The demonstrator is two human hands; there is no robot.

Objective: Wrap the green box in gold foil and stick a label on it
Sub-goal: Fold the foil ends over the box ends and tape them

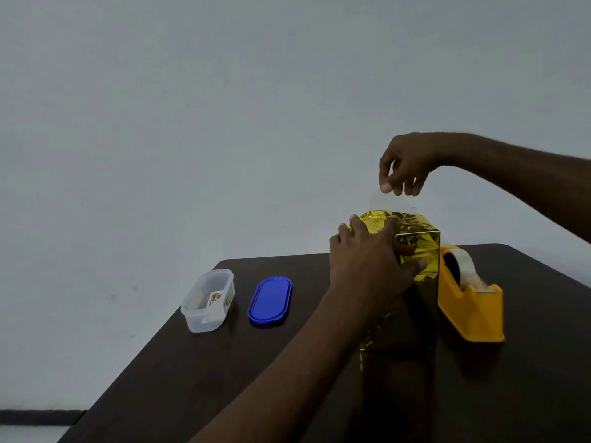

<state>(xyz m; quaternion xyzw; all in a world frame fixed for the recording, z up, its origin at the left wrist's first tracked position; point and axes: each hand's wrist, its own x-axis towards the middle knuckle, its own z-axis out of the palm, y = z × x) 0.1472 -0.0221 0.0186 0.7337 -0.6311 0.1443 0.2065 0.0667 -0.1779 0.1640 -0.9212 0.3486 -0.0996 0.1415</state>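
We see the box (415, 251) standing upright on the dark table (224, 362), toward its right side, fully covered in gold foil (377, 227); none of its green shows. The foil is creased and shiny on the top face and darker down the near side.

The left hand (367, 260) lies over the box's top left edge, fingers spread and fairly straight, pressing the foil flat, with the thumb reaching across the near face.

The right hand (406, 164) hangs just above the far top edge of the box, pinching a strip of clear tape (383, 203) between thumb and fingertips. The strip dangles down toward the foil; we cannot tell whether its lower end touches the top.

Just right of the box, nearly against it, sits a yellow tape dispenser (470, 308) with its roll of clear tape in place.

Well to the left, a blue oval lid (270, 302) lies flat on the table. Farther left, near the table's left edge, stands an open translucent container (208, 302) holding what look like small printed labels (215, 297), though they are too small to read.
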